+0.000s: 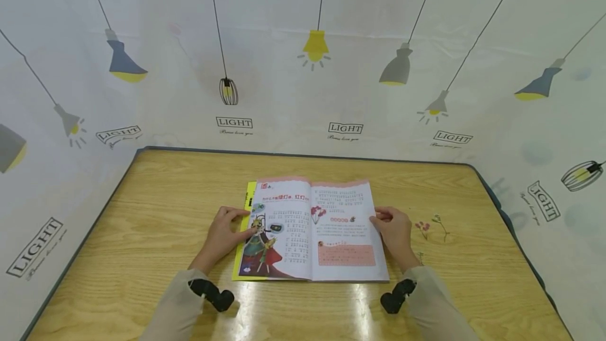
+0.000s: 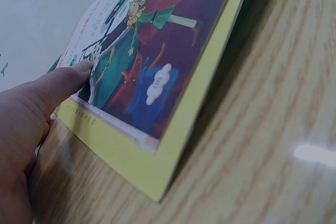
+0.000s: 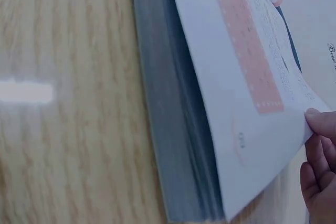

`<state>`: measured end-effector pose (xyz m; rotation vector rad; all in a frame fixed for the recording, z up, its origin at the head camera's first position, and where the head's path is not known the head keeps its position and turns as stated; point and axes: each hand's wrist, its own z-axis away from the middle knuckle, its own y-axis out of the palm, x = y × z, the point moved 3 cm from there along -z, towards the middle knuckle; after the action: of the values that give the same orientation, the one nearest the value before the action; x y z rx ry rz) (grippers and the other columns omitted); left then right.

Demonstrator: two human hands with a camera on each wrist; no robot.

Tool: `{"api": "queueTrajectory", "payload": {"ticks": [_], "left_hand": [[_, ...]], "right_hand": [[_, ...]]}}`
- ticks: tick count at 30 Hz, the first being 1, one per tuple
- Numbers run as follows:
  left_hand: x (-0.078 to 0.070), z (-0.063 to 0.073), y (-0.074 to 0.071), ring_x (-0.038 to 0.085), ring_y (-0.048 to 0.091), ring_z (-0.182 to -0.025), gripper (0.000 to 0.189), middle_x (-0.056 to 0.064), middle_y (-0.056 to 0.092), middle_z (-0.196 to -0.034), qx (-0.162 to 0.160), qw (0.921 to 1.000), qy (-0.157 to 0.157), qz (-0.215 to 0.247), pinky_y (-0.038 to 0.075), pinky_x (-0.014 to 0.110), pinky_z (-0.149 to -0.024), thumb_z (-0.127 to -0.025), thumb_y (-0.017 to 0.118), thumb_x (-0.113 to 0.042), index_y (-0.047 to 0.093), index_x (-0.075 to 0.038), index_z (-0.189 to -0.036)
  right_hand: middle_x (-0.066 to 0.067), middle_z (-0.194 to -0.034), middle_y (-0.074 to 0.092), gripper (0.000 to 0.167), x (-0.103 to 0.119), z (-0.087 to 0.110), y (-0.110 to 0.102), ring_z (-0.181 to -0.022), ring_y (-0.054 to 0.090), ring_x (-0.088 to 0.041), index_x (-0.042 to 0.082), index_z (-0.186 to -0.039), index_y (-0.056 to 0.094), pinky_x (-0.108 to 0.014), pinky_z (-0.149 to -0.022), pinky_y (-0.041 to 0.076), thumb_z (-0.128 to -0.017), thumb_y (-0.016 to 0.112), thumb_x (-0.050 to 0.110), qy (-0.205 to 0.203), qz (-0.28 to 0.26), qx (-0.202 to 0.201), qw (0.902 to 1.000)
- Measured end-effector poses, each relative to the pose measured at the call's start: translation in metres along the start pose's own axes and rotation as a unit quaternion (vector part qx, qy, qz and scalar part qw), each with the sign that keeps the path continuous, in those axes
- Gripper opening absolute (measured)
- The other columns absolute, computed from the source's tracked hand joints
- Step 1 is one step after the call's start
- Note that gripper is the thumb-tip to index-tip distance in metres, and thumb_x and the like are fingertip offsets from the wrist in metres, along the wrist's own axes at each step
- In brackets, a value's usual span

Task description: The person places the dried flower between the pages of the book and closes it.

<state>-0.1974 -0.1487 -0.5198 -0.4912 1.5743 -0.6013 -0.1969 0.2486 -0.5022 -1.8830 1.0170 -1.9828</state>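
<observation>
An open picture book (image 1: 295, 272) lies on the wooden table, with a yellow cover (image 2: 149, 182) showing past its left pages. My left hand (image 1: 226, 238) holds the book's left edge, its thumb (image 2: 79, 72) on the illustrated page and its other fingers lower at the edge, mostly hidden. On the opposite side my right hand (image 1: 394, 233) pinches the outer edge of the right page (image 3: 220, 124) between thumb and curled fingers. That page lifts away from the thick stack of pages (image 3: 173, 129) beneath it, as the right wrist view shows.
The wooden table (image 1: 156, 214) extends around the book, with a dark edge at its back and sides. Small printed flowers (image 1: 433, 226) show on the tabletop right of my right hand. A pale wall cloth (image 1: 279, 93) with lamp drawings surrounds the table.
</observation>
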Motion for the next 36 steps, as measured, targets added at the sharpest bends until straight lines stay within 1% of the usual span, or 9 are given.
{"api": "queueTrajectory", "payload": {"ticks": [5,12,16,19,24,28,36], "left_hand": [[0.000,0.000,0.000,0.027,0.043,-0.102,0.053,0.010,0.044,-0.110,0.000,1.0000,0.001,-0.001,0.033,0.045,-0.090,-0.073,0.076,-0.038,0.061,-0.008,-0.115],[0.001,0.001,0.000,0.026,0.043,-0.101,0.052,0.010,0.044,-0.109,-0.003,1.0000,0.004,0.004,0.033,0.044,-0.089,-0.073,0.076,-0.036,0.062,-0.008,-0.114],[0.002,0.000,0.000,0.026,0.043,-0.100,0.053,0.010,0.044,-0.108,-0.005,1.0000,0.007,0.003,0.034,0.043,-0.087,-0.073,0.076,-0.037,0.062,-0.008,-0.114],[0.002,0.000,0.000,0.026,0.043,-0.100,0.053,0.010,0.044,-0.108,-0.003,1.0000,0.007,0.000,0.034,0.043,-0.087,-0.073,0.076,-0.038,0.062,-0.008,-0.114],[0.001,-0.001,0.000,0.026,0.043,-0.101,0.053,0.010,0.044,-0.110,-0.002,1.0000,0.005,-0.002,0.034,0.043,-0.088,-0.073,0.076,-0.037,0.062,-0.008,-0.115],[0.000,0.000,0.000,0.026,0.043,-0.101,0.052,0.010,0.044,-0.110,0.000,1.0000,0.004,-0.004,0.034,0.043,-0.088,-0.073,0.076,-0.037,0.061,-0.008,-0.115],[0.001,0.000,0.000,0.026,0.043,-0.101,0.052,0.010,0.044,-0.109,-0.001,1.0000,0.005,-0.002,0.033,0.043,-0.089,-0.073,0.076,-0.037,0.062,-0.008,-0.115]], "right_hand": [[-0.013,-0.083,0.065,0.021,0.002,0.000,-0.001,-0.076,0.059,-0.022,-0.002,-0.097,0.069,-0.018,-0.058,0.044,-0.077,0.071,0.005,0.003,-0.008,-0.006,0.9999],[-0.014,-0.081,0.066,0.018,0.008,0.000,-0.004,-0.075,0.062,-0.024,-0.003,-0.093,0.069,-0.016,-0.056,0.043,-0.076,0.072,0.003,-0.011,-0.013,-0.012,0.9998],[-0.015,-0.083,0.066,0.015,0.009,0.000,-0.005,-0.073,0.061,-0.023,-0.002,-0.091,0.069,-0.017,-0.056,0.044,-0.077,0.071,0.004,-0.006,-0.015,-0.008,0.9998],[-0.014,-0.085,0.065,0.015,0.009,0.001,-0.005,-0.072,0.058,-0.022,-0.001,-0.090,0.069,-0.020,-0.057,0.043,-0.077,0.071,0.006,-0.002,-0.005,-0.012,0.9999],[-0.014,-0.082,0.065,0.015,0.010,0.002,-0.005,-0.072,0.057,-0.022,-0.002,-0.091,0.069,-0.021,-0.058,0.043,-0.078,0.071,0.005,-0.008,0.002,-0.015,0.9998],[-0.013,-0.079,0.064,0.016,0.010,0.001,-0.006,-0.072,0.057,-0.021,-0.002,-0.092,0.069,-0.019,-0.056,0.043,-0.078,0.071,0.005,-0.006,-0.006,-0.003,1.0000],[-0.011,-0.080,0.062,0.019,0.010,-0.002,-0.014,-0.072,0.054,-0.017,-0.001,-0.095,0.068,-0.019,-0.057,0.043,-0.079,0.070,0.009,0.000,-0.014,0.029,0.9995]]}}
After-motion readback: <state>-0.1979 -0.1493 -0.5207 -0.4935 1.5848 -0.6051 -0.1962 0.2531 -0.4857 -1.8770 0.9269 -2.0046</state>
